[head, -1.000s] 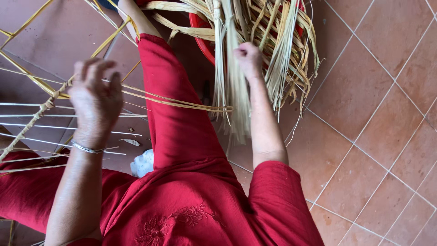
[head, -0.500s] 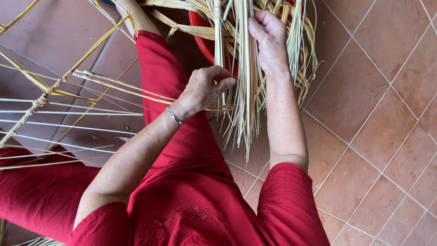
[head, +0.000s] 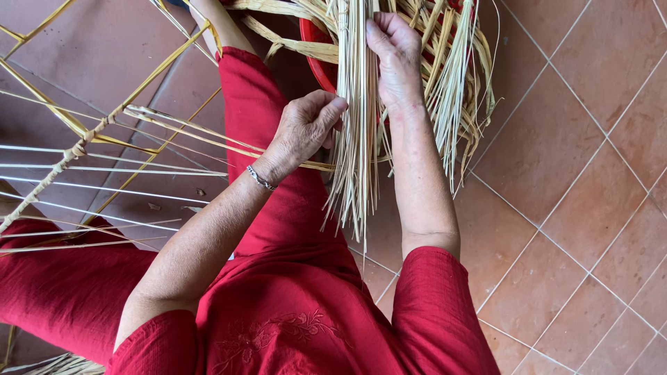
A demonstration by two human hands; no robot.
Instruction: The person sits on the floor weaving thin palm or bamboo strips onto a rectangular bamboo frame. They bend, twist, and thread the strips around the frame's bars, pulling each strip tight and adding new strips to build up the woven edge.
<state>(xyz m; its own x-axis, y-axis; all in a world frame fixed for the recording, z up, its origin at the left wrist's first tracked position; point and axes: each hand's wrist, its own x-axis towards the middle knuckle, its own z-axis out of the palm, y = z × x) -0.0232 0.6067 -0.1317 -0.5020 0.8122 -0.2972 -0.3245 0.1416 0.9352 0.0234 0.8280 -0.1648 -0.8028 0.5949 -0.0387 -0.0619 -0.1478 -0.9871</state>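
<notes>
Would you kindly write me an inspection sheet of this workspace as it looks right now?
Surface: terracotta tiled floor, pale grout lines.
Job's things: bundle of pale straw strips hanging upright; more strips spill from a red basin.
Clutter: small debris flecks on the floor by the frame.
Hands: left hand closes on the bundle's side, a bracelet at its wrist; right hand grips the strips higher up.
Cables: nothing seen.
Surroundings: yellow cane frame with lashed pale rods on the left; the person's red clothing.

no packages, labels, signs, screens visible
</notes>
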